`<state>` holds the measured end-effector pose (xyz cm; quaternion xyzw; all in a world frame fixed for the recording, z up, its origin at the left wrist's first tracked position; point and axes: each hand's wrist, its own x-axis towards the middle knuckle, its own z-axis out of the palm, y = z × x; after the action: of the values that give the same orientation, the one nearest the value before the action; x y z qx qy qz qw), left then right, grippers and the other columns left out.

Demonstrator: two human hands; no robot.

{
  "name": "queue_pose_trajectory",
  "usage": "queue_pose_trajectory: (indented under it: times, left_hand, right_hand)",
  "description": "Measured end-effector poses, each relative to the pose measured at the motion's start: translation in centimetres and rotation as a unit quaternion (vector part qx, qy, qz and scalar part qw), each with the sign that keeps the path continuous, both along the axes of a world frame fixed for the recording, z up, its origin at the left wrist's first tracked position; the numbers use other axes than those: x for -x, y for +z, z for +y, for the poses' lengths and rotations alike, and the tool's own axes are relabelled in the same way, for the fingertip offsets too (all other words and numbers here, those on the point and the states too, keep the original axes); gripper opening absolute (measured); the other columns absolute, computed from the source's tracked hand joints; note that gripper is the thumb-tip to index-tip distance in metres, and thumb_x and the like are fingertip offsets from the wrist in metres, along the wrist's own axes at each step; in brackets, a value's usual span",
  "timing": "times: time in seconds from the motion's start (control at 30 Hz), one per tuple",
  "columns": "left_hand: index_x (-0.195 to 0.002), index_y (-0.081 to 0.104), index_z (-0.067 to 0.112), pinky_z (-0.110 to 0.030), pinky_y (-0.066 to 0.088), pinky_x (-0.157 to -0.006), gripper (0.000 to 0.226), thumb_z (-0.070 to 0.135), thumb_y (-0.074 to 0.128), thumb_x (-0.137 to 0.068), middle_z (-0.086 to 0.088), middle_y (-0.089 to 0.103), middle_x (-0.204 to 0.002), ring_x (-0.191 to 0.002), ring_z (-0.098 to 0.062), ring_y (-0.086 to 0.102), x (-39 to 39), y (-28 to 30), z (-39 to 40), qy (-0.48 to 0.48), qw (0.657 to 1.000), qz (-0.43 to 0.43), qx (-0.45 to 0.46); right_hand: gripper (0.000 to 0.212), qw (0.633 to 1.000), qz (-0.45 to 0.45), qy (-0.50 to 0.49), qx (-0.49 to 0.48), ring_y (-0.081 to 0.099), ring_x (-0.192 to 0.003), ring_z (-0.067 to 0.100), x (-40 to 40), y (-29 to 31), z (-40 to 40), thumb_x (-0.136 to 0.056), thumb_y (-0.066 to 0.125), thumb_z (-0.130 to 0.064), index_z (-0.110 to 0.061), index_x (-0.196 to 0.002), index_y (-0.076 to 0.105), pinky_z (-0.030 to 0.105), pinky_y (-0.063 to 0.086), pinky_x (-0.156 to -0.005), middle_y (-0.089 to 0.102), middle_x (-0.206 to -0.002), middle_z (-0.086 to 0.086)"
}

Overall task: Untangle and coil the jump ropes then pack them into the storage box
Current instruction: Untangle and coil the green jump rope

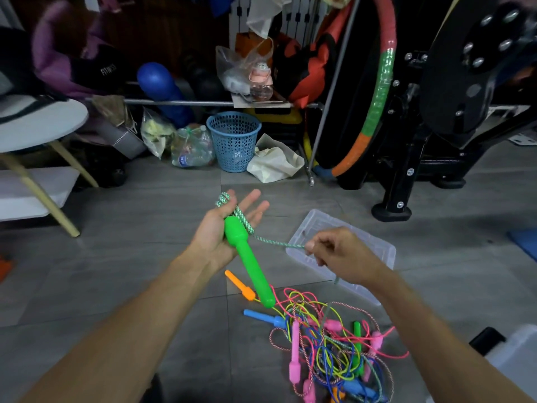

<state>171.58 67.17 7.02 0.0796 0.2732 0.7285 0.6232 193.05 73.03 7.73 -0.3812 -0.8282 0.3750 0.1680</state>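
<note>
Green handle (250,258) lay loose in the left hand's (223,228) flat palm; right hand (340,253) pinched its cord (273,242). Pulling could topple it into the tangled ropes (331,353).

Two bare forearms enter from the lower corners of the frame, sleeveless as far as they show, the left hand (223,225) at centre and the right hand (340,254) just right of centre both ungloved, with no watch, ring or band on either wrist.
</note>
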Motion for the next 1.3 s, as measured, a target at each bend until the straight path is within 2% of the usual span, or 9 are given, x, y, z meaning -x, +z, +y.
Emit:
queue_pose_trajectory:
  times: [0.17,0.33,0.43,0.6,0.73,0.87,0.97,1.17,1.3]
  left_hand:
    - [-0.146,0.022,0.029,-0.043,0.044,-0.1,0.052,0.006,0.035,-0.1,-0.007,0.068,-0.111,-0.096,-0.026,0.068,-0.9,-0.8,0.4,-0.067,0.966,0.248,0.036]
    - [-0.139,0.036,0.017,-0.031,0.055,-0.074,0.045,0.0,0.038,-0.098,-0.004,0.074,-0.093,-0.073,-0.026,0.07,-4.0,-1.3,-0.8,-0.25,0.872,0.42,-0.006]
    - [-0.117,0.055,0.012,-0.026,0.045,-0.055,0.025,0.02,0.038,-0.101,-0.002,0.073,-0.077,-0.055,-0.017,0.059,-4.2,-1.0,-1.5,-0.301,0.824,0.48,-0.004]
    - [-0.092,0.065,0.006,-0.025,0.05,-0.057,0.033,0.031,0.044,-0.097,0.002,0.042,-0.052,-0.044,-0.01,0.042,-3.9,-0.3,-1.8,-0.333,0.852,0.404,-0.022]
    - [-0.072,0.064,0.012,-0.022,0.045,-0.047,0.027,0.027,0.052,-0.091,0.005,0.036,-0.046,-0.036,-0.006,0.036,-3.4,0.0,-1.6,-0.269,0.931,0.239,-0.059]
    - [-0.076,0.068,0.012,-0.019,0.043,-0.044,0.031,0.03,0.045,-0.086,0.006,0.036,-0.045,-0.036,-0.005,0.033,-2.2,0.2,-0.8,-0.138,0.984,0.104,-0.04]
    - [-0.093,0.061,0.011,-0.018,0.043,-0.044,0.029,0.031,0.041,-0.095,0.007,0.037,-0.045,-0.035,-0.004,0.035,-1.4,-0.1,-0.3,-0.071,0.993,0.097,-0.01]
    - [-0.096,0.061,0.013,-0.02,0.044,-0.044,0.024,0.029,0.044,-0.098,0.006,0.043,-0.047,-0.036,-0.006,0.038,-0.7,-0.9,0.2,-0.049,0.979,0.168,0.102]
    - [-0.077,0.055,0.014,-0.02,0.047,-0.046,0.026,0.029,0.048,-0.097,0.002,0.05,-0.05,-0.038,-0.009,0.044,-1.2,-0.8,-0.1,-0.087,0.973,0.159,0.144]
  right_hand:
    - [0.032,0.989,0.064,0.049,0.128,0.043,-0.042,0.005,1.3,1.6,-1.3,-0.097,0.047,-0.013,-0.012,-0.068,0.059,0.018,0.037,-0.045,0.049,-0.045,-0.007]
    - [0.026,0.981,0.148,0.027,0.123,0.047,-0.046,0.004,1.5,2.4,-1.2,-0.094,0.054,-0.01,-0.01,-0.069,0.062,0.018,0.038,-0.05,0.053,-0.053,0.003]
    - [0.006,0.972,0.204,-0.014,0.114,0.051,-0.057,0.007,0.8,2.4,0.1,-0.086,0.064,-0.005,-0.004,-0.082,0.068,0.016,0.041,-0.056,0.062,-0.069,0.011]
    - [0.036,0.943,0.255,0.032,0.211,0.055,-0.067,0.01,-0.6,1.6,1.9,-0.077,0.07,0.001,-0.009,-0.111,0.062,0.017,0.046,-0.066,0.056,-0.077,0.008]
    - [0.022,0.949,0.231,-0.018,0.215,0.058,-0.069,0.009,-1.3,0.3,2.6,-0.078,0.068,0.003,-0.01,-0.097,0.066,0.018,0.048,-0.067,0.063,-0.081,0.007]
    - [0.022,0.977,0.064,-0.065,0.194,0.052,-0.055,0.01,-3.2,-2.8,3.3,-0.078,0.067,0.01,-0.011,-0.079,0.058,0.024,0.048,-0.063,0.051,-0.059,0.0]
    - [0.031,0.98,-0.066,-0.093,0.166,0.055,-0.054,0.014,-5.0,-5.5,3.0,-0.078,0.067,0.011,-0.012,-0.066,0.05,0.029,0.046,-0.064,0.052,-0.052,-0.001]
    - [0.013,0.946,0.2,-0.086,0.239,0.046,-0.045,0.011,-2.3,-0.9,2.1,-0.088,0.061,-0.007,-0.005,-0.075,0.062,0.025,0.05,-0.053,0.063,-0.06,0.005]
    - [0.024,0.979,0.112,-0.12,0.121,0.035,-0.038,0.005,-0.8,-0.3,1.4,-0.095,0.052,-0.014,-0.004,-0.078,0.065,0.023,0.035,-0.044,0.06,-0.057,0.003]
